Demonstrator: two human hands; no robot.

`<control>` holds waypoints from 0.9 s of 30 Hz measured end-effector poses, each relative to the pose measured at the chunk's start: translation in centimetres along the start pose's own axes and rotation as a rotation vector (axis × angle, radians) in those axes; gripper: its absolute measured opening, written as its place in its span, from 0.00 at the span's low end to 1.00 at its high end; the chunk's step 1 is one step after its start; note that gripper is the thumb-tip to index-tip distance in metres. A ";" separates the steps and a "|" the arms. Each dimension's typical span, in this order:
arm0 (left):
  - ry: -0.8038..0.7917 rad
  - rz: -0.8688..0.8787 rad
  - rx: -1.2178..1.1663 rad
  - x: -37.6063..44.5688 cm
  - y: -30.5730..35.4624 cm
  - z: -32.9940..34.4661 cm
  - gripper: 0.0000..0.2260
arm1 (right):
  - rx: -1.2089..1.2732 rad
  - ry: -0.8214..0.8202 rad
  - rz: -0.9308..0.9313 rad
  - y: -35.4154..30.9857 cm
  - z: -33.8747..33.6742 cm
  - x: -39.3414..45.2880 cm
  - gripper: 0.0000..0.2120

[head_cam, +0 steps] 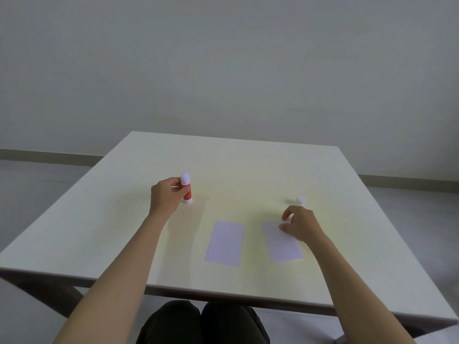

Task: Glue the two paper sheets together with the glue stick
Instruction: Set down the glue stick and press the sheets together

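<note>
A square white table [248, 170] with a dark underframe stands before a plain grey-white wall [223, 58], above a pale grey floor [37, 182] edged by a darker skirting strip [49, 155].

Single view only, from the camera on my head. It looks forward and down over the tabletop [248, 170], wide-angle, edges bowed. My knees show at the bottom edge, both forearms run up from the lower corners, the wall fills the upper half. My left hand [166, 197] and right hand [301, 223] sit mid-frame, near enough to tell fingers apart.
</note>
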State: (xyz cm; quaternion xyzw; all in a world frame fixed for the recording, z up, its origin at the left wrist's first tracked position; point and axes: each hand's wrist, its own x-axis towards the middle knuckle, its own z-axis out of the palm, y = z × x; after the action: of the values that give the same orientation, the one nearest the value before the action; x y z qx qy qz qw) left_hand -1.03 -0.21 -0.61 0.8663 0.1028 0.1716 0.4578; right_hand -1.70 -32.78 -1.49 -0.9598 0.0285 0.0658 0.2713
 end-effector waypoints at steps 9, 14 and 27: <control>0.000 -0.088 -0.059 0.4 -0.8 0.4 0.29 | 0.011 -0.049 -0.054 0.2 -0.5 0.6 0.06; 0.380 0.155 -0.034 -1.0 0.8 0.3 0.30 | 0.083 -0.041 -0.038 0.5 -0.4 0.4 0.05; -0.512 -0.061 -0.228 -6.5 6.2 6.9 0.05 | 0.554 -0.112 -0.130 -2.3 -2.8 -0.9 0.05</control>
State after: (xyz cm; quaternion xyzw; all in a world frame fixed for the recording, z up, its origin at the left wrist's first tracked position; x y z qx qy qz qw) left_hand -4.17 -11.09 -0.44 0.8209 -0.0100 -0.0562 0.5682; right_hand -2.08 -32.25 2.25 -0.8439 -0.0310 0.0908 0.5278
